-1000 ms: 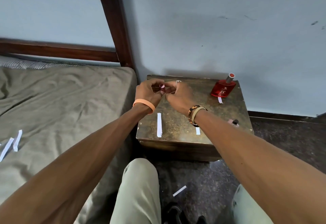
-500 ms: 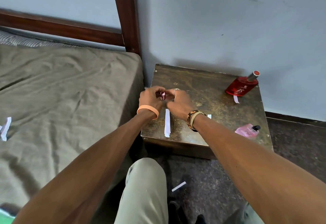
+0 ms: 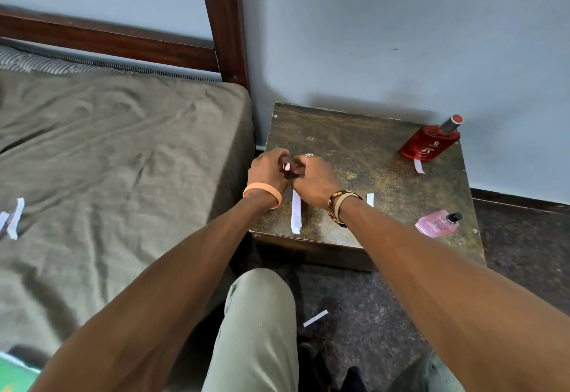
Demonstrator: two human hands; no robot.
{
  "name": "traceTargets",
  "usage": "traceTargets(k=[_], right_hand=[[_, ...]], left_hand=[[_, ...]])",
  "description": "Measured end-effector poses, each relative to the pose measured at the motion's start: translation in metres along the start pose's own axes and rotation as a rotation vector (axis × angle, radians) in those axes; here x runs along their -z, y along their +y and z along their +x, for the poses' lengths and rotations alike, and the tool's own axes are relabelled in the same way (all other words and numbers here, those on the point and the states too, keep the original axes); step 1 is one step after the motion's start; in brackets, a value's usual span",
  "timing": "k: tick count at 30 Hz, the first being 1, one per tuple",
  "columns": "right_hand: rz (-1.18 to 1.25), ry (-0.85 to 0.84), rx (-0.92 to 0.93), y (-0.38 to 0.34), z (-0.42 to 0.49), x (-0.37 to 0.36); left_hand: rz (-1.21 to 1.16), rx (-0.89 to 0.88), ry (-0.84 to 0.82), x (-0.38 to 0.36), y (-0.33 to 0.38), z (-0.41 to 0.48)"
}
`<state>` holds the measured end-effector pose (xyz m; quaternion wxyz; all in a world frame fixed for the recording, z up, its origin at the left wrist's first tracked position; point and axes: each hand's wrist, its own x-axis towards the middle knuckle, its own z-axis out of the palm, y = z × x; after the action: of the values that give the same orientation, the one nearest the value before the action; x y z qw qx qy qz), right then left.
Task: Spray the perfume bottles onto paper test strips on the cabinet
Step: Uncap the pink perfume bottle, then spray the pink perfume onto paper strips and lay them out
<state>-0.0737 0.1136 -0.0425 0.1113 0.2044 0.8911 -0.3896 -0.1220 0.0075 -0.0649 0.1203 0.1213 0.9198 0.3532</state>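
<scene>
Head: left hand [image 3: 267, 170], right hand [image 3: 315, 180] pinch small bottle [image 3: 287, 169] over cabinet [image 3: 357, 148].

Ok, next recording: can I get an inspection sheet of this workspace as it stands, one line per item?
Surface: cabinet top, dark and worn, against the wall.
Job's things: red bottle at the far right corner, paper strip poking out in front of it; pink bottle near the front right edge; small bottle between the hands; long strip by the front edge; short strip partly behind the right wrist.
Clutter: loose strips on the bed; floor strip beside the knee.
Grippers: left hand grips the small bottle; right hand pinches at its top.
Cables: nothing seen.
Surroundings: bed, bedpost, wall, dark floor.
</scene>
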Motion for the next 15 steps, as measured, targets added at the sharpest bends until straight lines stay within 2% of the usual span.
traceTargets(k=[3,8,10,15], right_hand=[[0.01,0.076,0.001,0.005,-0.006,0.014],[0.029,0.216,-0.077,0.031,-0.029,0.052],[0.039,0.262,-0.11,0.042,-0.041,0.066],[0.056,0.354,-0.158,0.067,-0.067,0.087]], left_hand=[[0.038,-0.026,0.034,0.008,0.001,-0.004],[0.043,-0.124,0.195,0.023,0.016,-0.011],[0.046,-0.173,0.18,0.021,0.033,-0.016],[0.046,-0.248,0.011,-0.009,0.081,-0.034]])
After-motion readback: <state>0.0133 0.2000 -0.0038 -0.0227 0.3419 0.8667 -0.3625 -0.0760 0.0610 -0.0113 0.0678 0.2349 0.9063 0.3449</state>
